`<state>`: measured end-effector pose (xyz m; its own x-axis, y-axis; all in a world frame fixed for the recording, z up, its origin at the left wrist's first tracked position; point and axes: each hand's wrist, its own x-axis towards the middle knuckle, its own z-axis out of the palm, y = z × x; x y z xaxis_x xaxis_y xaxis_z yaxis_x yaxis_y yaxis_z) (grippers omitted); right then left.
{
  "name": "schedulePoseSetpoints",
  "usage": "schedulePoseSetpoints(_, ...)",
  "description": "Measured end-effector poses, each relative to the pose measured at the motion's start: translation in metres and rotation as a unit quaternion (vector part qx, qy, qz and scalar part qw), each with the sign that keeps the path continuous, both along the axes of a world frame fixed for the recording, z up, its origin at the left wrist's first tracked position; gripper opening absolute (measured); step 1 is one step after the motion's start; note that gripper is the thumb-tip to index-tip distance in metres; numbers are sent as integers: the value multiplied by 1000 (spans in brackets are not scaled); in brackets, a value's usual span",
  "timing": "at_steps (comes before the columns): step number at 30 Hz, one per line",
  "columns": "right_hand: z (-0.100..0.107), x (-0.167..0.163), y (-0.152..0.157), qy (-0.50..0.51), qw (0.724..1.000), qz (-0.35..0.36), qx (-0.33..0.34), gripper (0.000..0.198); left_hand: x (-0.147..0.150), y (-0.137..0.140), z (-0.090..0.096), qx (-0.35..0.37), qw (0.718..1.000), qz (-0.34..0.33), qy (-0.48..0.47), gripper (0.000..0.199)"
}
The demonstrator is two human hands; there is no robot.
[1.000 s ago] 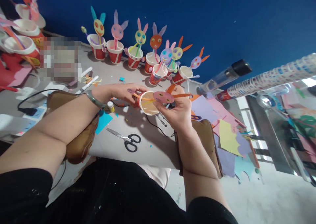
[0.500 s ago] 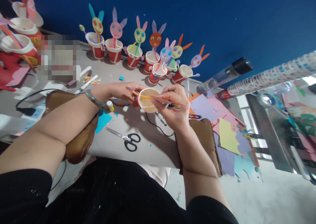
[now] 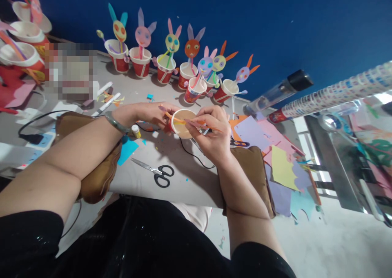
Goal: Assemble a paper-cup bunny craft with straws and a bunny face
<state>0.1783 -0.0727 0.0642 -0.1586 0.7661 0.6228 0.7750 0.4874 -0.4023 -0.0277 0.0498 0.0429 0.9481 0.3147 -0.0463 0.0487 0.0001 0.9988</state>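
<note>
My left hand point(image 3: 159, 114) is wrapped round the side of a red paper cup point(image 3: 184, 130), whose white rim and tan inside face me. Across the cup's mouth lies a thin orange paper strip point(image 3: 174, 117). My right hand point(image 3: 212, 131) pinches the strip's right part between thumb and fingers at the rim; the fingers partly cover it. Below the hands, black-handled scissors point(image 3: 157, 172) lie on the grey table point(image 3: 183, 192). A small bottle with a white cap point(image 3: 136, 131) stands by my left wrist.
Several red cups with paper rabbit heads point(image 3: 141, 59) line the blue wall. Brown cushions point(image 3: 249, 167) lie beneath my forearms. Coloured paper sheets point(image 3: 283, 170) and a long stack of paper cups point(image 3: 330, 91) are at the right. A black cable point(image 3: 196, 157) crosses the table.
My right hand has shifted slightly left over the cup, still pinching the strip. The left hand keeps its hold on the cup.
</note>
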Motion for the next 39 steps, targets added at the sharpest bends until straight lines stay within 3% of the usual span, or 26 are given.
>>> schedulePoseSetpoints(3,-1,0,0,0,1000,2,7,13,0,1,-5,13,1000,11,8,51)
schedulePoseSetpoints(9,-1,1,3,5,1000,-5,-23,17,0,2,-9,63,998,8,0,32)
schedulePoseSetpoints(17,-7,4,8,22,1000,-8,-19,15,-1,8,-14,125,992,12,16,25)
schedulePoseSetpoints(22,-10,6,10,47,998,-28,-12,11,-1,10,-12,140,990,16,20,29)
schedulePoseSetpoints(28,-13,14,15,62,998,-25,-19,11,-4,10,-13,82,996,23,25,29)
schedulePoseSetpoints(34,-10,15,17,112,991,-9,-77,9,-3,7,-8,-2,999,36,-3,37)
schedulePoseSetpoints(39,-2,13,18,148,983,-18,-112,21,-3,10,-14,-32,999,30,-12,37)
